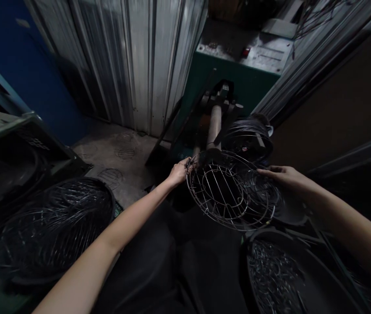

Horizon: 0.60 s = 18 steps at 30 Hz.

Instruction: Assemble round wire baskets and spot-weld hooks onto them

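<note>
A round wire rack, with concentric rings and parallel bars across its middle, is held tilted before a green machine. My left hand is closed around its left rim, close to the machine's lower electrode arm. On the far side my right hand is closed, thumb and fingers together at the rack's upper right rim. The machine's thick metal arm reaches down to the top of the rack. Behind the rack's right part lie more dark wire rings, partly hidden by it.
A dark tub of small bent wire pieces stands at lower right. At left is a round pile of wire grids, beside a greenish crate. The green machine body and a corrugated metal wall stand ahead. Wire rings lie on the floor.
</note>
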Each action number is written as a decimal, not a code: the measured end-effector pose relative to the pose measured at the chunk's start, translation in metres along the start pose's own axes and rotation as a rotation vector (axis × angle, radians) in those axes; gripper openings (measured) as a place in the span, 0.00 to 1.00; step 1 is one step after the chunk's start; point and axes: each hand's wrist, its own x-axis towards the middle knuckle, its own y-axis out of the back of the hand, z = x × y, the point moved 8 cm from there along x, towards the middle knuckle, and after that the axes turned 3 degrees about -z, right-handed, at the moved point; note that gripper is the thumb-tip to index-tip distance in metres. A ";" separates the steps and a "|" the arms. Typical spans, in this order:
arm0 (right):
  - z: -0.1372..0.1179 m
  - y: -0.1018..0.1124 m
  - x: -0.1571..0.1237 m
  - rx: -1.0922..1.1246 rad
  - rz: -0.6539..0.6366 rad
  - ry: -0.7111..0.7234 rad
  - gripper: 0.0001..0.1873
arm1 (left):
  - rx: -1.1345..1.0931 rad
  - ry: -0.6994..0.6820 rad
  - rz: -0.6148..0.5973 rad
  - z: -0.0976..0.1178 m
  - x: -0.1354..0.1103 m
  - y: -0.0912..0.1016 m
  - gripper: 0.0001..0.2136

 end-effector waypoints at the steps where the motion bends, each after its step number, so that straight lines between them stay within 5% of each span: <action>1: 0.000 0.000 0.000 -0.012 -0.002 0.006 0.08 | 0.006 -0.011 0.000 0.001 0.000 0.000 0.11; 10: -0.005 0.003 0.000 -0.152 0.017 0.124 0.16 | 0.075 -0.045 0.002 0.011 -0.008 0.005 0.10; 18: -0.010 0.002 -0.008 -0.113 0.054 0.089 0.10 | 0.101 -0.029 0.010 0.015 -0.008 0.001 0.10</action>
